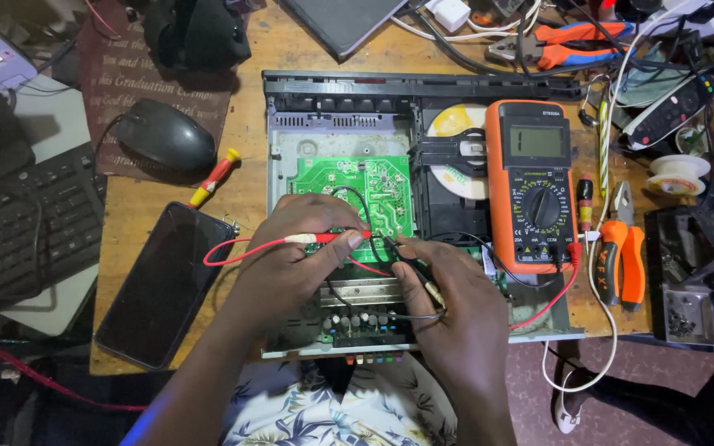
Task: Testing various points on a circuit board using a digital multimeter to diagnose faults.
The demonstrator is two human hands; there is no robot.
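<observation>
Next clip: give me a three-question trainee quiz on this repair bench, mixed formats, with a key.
1. True or false: the left hand holds the red probe in its grip over the green circuit board.
2. Which probe does the right hand hold? A) black B) yellow C) blue
3. Fill in: the orange multimeter lies on the opened disc player, to the ____ of the green board.

Key: 1 true; 2 A, the black probe; 3 right.

single head view, steeply down, close over workbench [249, 177]
</observation>
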